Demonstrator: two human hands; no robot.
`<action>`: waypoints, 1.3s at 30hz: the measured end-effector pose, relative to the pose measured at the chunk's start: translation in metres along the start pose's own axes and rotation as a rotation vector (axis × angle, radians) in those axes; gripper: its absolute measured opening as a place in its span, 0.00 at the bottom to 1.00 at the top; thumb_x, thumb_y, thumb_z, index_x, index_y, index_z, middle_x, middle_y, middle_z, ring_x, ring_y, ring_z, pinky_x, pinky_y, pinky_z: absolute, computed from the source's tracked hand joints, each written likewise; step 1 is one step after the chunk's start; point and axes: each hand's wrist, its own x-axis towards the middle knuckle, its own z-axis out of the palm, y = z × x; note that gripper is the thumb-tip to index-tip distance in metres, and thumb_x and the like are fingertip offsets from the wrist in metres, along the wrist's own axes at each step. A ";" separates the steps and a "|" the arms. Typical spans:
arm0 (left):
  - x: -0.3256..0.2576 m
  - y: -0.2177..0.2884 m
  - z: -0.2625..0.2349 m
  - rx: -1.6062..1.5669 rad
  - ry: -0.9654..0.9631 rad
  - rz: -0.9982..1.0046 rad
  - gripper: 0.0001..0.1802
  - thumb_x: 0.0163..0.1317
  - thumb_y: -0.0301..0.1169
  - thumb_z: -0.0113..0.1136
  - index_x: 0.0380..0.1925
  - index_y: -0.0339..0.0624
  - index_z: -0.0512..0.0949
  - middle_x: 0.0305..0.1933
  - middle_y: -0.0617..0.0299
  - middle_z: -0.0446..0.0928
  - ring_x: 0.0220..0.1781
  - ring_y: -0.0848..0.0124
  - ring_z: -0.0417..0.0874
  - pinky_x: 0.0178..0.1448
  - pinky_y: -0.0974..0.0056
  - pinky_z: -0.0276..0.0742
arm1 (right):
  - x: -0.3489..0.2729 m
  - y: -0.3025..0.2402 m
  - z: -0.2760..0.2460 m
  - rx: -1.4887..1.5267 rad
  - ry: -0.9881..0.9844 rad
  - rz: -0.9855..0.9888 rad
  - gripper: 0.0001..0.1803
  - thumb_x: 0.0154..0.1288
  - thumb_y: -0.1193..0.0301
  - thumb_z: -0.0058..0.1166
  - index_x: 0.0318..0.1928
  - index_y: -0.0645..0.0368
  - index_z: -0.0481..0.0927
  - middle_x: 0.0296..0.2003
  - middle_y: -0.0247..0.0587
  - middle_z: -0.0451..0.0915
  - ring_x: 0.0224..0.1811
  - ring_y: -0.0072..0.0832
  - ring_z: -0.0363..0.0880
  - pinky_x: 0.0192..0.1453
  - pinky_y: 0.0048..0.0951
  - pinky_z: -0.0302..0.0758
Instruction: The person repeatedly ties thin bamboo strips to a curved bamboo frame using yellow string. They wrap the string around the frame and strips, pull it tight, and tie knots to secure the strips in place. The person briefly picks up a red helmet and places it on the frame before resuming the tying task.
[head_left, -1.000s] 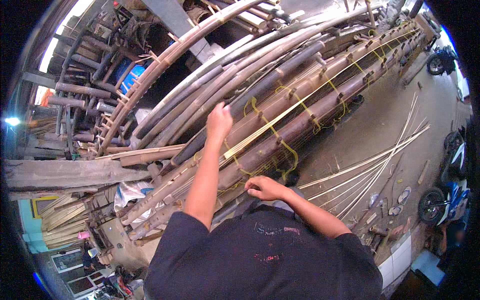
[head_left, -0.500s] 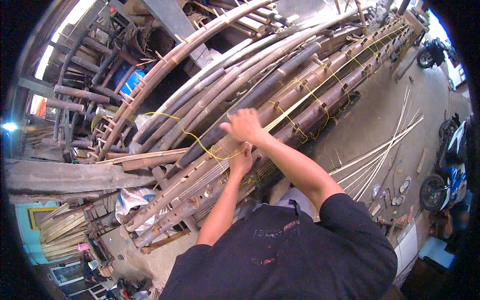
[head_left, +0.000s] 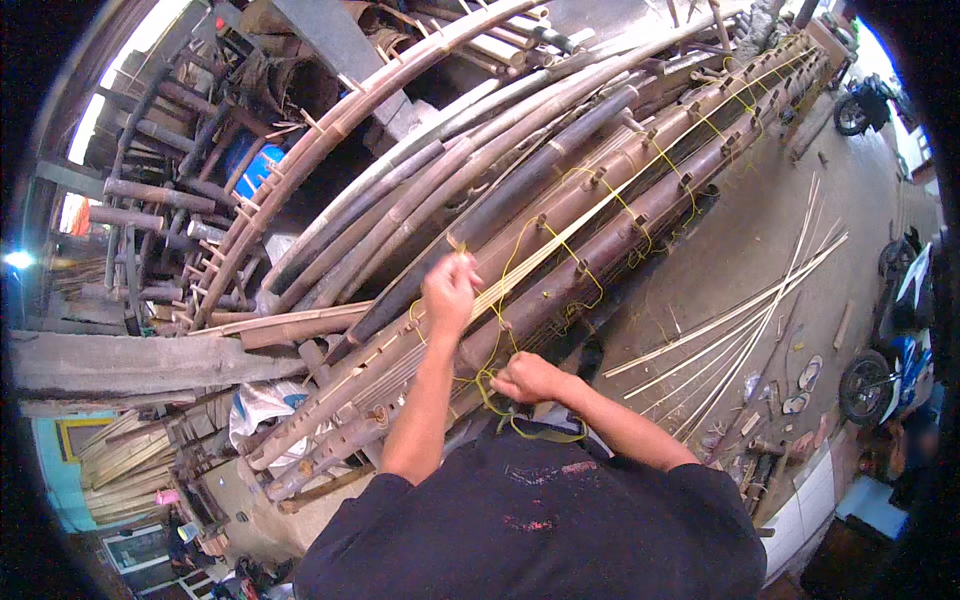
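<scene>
My left hand [head_left: 450, 292] is closed, raised over the upper brown bamboo pole [head_left: 560, 222]; a small pale tip shows above its fingers, too blurred to name. My right hand [head_left: 532, 380] is lower and nearer my body, its fingers closed on a yellow cord [head_left: 490, 398]. One loop of that cord hangs below the hand across my black shirt. Thin pale bamboo strips [head_left: 530, 262] lie lengthwise between the upper pole and a darker bamboo pole [head_left: 620, 240] with notches and pegs. Yellow cord is tied round both poles at several places.
Long curved bamboo poles [head_left: 400, 210] lie stacked beyond the work. Loose pale strips [head_left: 745, 320] lie on the floor at right, near sandals [head_left: 803, 388] and a blue-and-white motorcycle [head_left: 895, 370]. A concrete beam [head_left: 150, 362] is at left, with a white sack [head_left: 262, 405] beside it.
My hands have moved apart. The right came down toward my body with the yellow cord; the left rose slightly to the left. The cord stretched over the far poles is gone from there.
</scene>
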 end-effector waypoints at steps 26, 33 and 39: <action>-0.096 -0.052 -0.137 0.478 -0.532 -0.318 0.15 0.59 0.33 0.55 0.42 0.38 0.84 0.40 0.42 0.83 0.42 0.50 0.85 0.49 0.53 0.79 | 0.068 -0.112 0.064 1.175 0.953 0.687 0.13 0.73 0.63 0.45 0.37 0.54 0.82 0.30 0.26 0.76 0.30 0.19 0.68 0.34 0.24 0.63; -0.116 -0.115 -0.138 0.121 -0.289 -0.016 0.17 0.65 0.39 0.62 0.48 0.42 0.79 0.49 0.56 0.79 0.56 0.65 0.76 0.67 0.58 0.68 | 0.169 -0.188 0.037 0.235 0.136 0.073 0.21 0.74 0.57 0.40 0.36 0.59 0.79 0.28 0.49 0.77 0.33 0.45 0.76 0.42 0.43 0.73; -0.083 -0.021 -0.134 0.541 -0.662 -0.467 0.17 0.69 0.38 0.51 0.48 0.38 0.79 0.50 0.40 0.80 0.53 0.48 0.81 0.57 0.49 0.72 | 0.206 -0.050 0.036 -0.490 0.463 0.259 0.33 0.74 0.45 0.37 0.38 0.63 0.84 0.37 0.58 0.82 0.42 0.43 0.80 0.51 0.42 0.74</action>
